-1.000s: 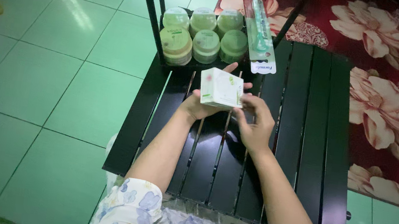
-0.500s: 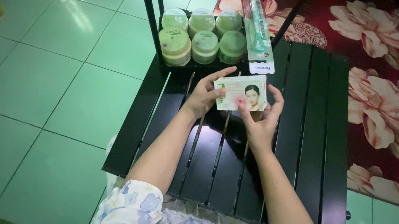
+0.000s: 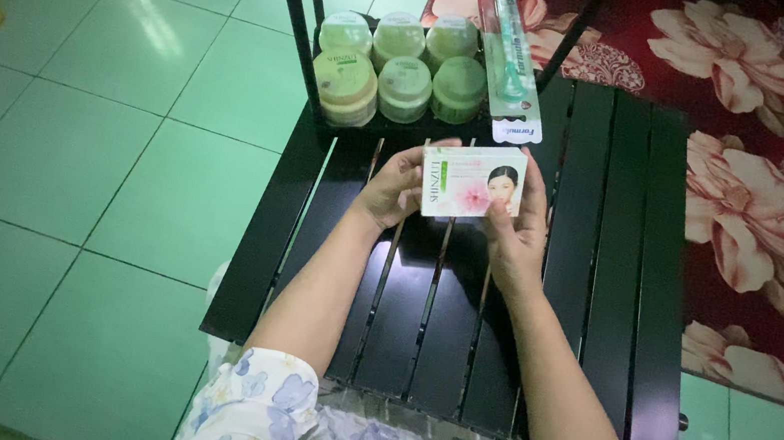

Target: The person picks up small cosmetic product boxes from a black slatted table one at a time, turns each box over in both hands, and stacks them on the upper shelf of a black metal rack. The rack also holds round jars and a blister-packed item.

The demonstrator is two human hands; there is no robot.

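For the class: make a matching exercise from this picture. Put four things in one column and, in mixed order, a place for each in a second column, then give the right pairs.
Things
1. small white cardboard box
2. cluster of round green lidded jars
3. long toothbrush in clear packaging
4. red floral carpet

Places
A. on the floor, right of the table
B. held in both hands
C. far edge of the black slatted table, left
D. lying just right of the jars

Pairs: 1-B, 2-C, 3-D, 4-A

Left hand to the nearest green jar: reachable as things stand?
Probably yes, once it lets go. The left hand is holding the small white box together with the right hand. The nearest jar stands just beyond it on the black slatted table, with nothing between.
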